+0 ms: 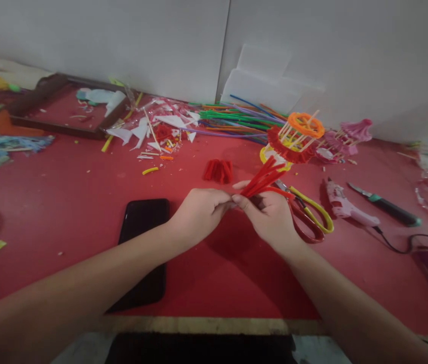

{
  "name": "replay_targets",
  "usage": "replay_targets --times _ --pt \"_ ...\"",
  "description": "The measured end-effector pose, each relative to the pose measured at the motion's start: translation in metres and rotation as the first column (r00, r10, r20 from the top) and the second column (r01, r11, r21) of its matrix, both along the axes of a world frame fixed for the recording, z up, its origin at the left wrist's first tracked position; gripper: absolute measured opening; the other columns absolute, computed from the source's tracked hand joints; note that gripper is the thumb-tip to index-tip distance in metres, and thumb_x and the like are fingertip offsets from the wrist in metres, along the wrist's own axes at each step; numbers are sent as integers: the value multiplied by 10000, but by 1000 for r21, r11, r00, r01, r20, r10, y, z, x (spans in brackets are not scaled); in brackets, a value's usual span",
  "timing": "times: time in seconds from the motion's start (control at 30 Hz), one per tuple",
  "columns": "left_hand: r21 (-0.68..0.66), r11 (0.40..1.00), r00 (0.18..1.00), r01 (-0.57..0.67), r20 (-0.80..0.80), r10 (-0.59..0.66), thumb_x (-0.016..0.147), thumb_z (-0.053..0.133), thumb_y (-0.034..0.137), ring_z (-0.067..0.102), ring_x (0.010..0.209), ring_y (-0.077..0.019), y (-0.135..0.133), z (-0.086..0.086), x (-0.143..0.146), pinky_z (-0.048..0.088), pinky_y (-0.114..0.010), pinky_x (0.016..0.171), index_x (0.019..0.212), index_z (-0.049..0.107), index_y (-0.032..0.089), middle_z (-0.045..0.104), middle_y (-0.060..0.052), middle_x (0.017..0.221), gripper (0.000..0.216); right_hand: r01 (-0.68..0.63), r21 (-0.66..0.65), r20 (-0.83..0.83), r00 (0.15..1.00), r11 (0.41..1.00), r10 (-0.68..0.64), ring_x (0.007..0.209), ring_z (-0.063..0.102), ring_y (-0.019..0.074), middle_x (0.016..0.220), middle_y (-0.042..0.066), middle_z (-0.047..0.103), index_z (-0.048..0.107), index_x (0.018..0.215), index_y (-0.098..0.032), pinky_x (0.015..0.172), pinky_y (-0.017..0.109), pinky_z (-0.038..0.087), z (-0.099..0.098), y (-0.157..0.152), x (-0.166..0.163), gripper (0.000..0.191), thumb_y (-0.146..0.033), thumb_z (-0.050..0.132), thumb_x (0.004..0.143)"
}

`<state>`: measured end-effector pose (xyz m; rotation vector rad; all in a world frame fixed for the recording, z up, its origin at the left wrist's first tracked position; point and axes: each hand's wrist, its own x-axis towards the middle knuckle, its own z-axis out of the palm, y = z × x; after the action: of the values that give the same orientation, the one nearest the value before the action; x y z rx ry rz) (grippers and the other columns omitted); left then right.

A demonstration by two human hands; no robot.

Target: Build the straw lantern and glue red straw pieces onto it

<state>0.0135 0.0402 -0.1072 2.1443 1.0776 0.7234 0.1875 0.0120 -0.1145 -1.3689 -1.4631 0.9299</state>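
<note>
A bundle of red pipe cleaners (262, 180) fans up and to the right out of my right hand (272, 215), whose thumb and fingers are closed around it. My left hand (202, 210) meets the right one at the bundle's lower end, fingers pinched there; the very ends are hidden between the fingertips. Just beyond the hands, a small folded piece of red pipe cleaner (218, 171) stands on the red table (206, 283). Scissors (314, 215) with yellow and dark red handles lie beside my right hand, partly covered by it.
A black phone (143, 217) lies under my left forearm. To the right are a pink glue gun (348, 205) with its cord and a craft knife (388, 205). Behind stand small carousel-like models (293, 136), loose coloured pipe cleaners (236, 119), scraps (160, 129) and a brown frame (58, 126).
</note>
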Motion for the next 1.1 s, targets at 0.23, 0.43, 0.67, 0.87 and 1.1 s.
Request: replay_targets --times 0.23,0.43,0.67,0.87,1.1 --pt "-137 988 998 -69 -15 68 861 503 67 618 652 -173 -4 1 6 429 -276 620 711 599 148 666 -45 685 196 -48 28 -92 995 998 50 630 623 137 750 -19 659 641 1096 -229 609 288 552 -2 1 -2 361 -418 751 809" --pt "-659 689 749 302 611 256 922 594 402 647 671 -127 3 -4 7 540 -286 734 811 605 148 714 -39 775 277 -156 506 259 966 848 23 953 639 194 1028 40 643 610 1167 -270 830 361 573 0 0 -1 379 -259 765 821" --pt "-695 567 666 441 678 312 793 768 463 693 836 -155 1 -2 7 564 -343 903 798 646 145 714 -26 799 341 -215 693 431 889 688 -156 916 679 186 958 36 707 683 1004 -233 848 340 547 5 0 3 176 -135 703 859" --pt "-705 566 674 428 666 320 788 777 456 694 836 -153 2 -4 6 573 -338 895 792 665 142 708 -26 799 334 -188 680 435 881 708 -184 870 675 192 914 25 707 684 968 -264 822 365 552 6 -2 1 123 -175 674 884" --pt "-715 532 646 454 675 356 727 840 410 669 734 -104 3 -2 6 583 -277 827 739 705 142 700 9 729 300 -176 692 432 878 700 -205 845 675 186 886 28 702 662 925 -254 799 352 550 8 -3 -2 115 -150 679 879"
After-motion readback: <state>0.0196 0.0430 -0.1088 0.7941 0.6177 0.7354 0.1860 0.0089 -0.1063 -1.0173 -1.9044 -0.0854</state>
